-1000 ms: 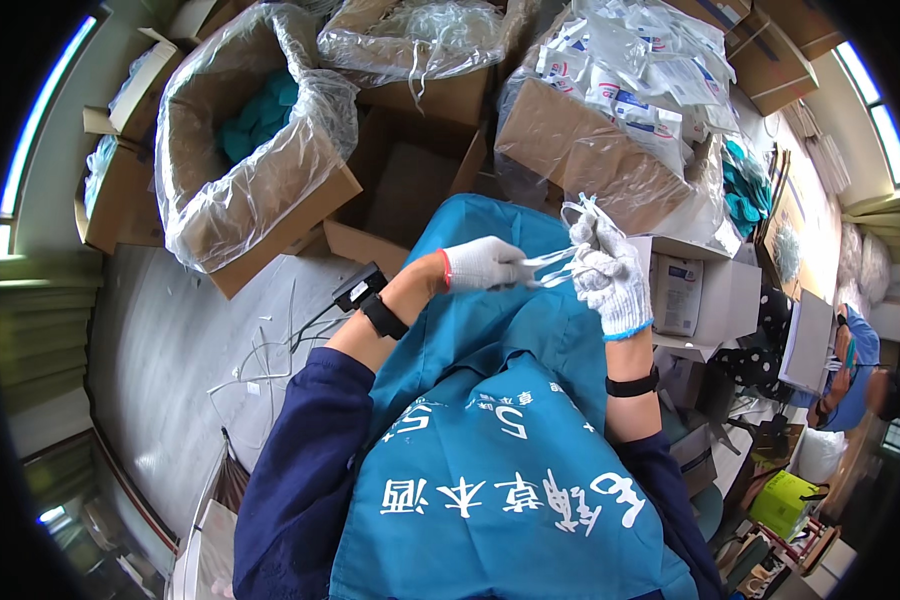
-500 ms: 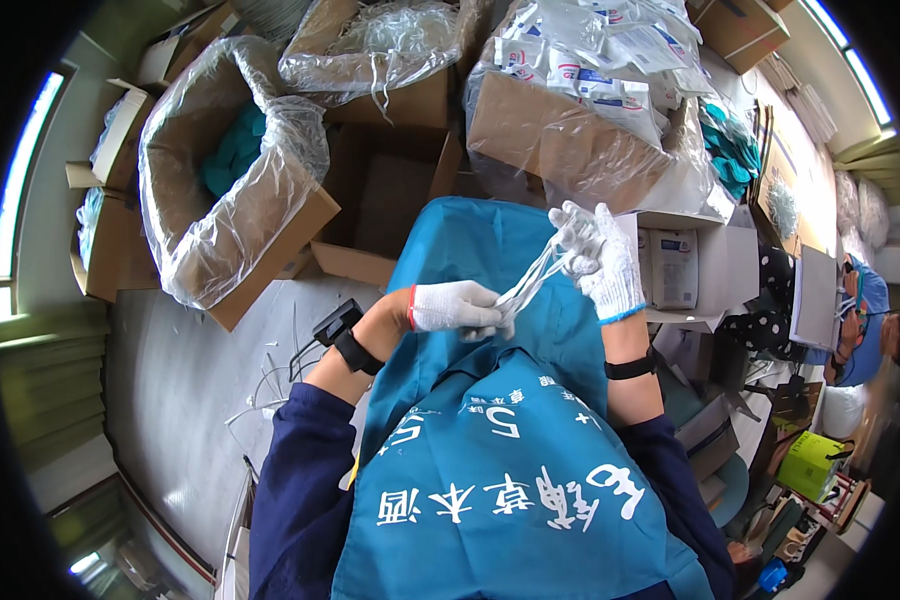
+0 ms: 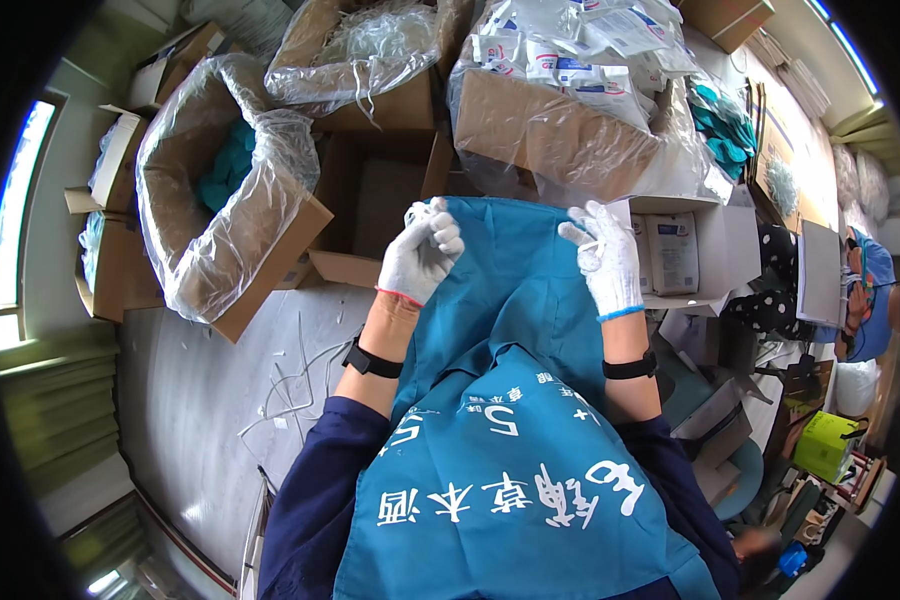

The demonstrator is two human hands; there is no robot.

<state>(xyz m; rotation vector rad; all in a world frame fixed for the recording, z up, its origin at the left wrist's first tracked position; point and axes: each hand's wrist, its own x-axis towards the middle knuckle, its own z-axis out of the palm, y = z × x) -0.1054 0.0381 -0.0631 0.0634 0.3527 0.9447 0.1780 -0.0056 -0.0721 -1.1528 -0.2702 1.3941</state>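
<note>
Both my hands wear white knitted gloves and are raised apart over the teal apron on my lap. My left hand is at the open brown carton, its fingers curled in; whatever they hold, if anything, is hidden. Across from it, my right hand has its fingers loosely apart with nothing visible in them. It is beside a white box lying open toward it, with white printed packets inside. No white strands stretch between the hands.
Ahead stands a brown carton. A plastic-lined carton with teal cloth is at left; another is heaped with white packets. Thin white strips litter the grey floor. A person in blue is at far right.
My left hand has moved up and away from the lap to the carton, its forearm turning upright. The white strands stretched between my hands are gone from view. My right hand's fingers have loosened.
</note>
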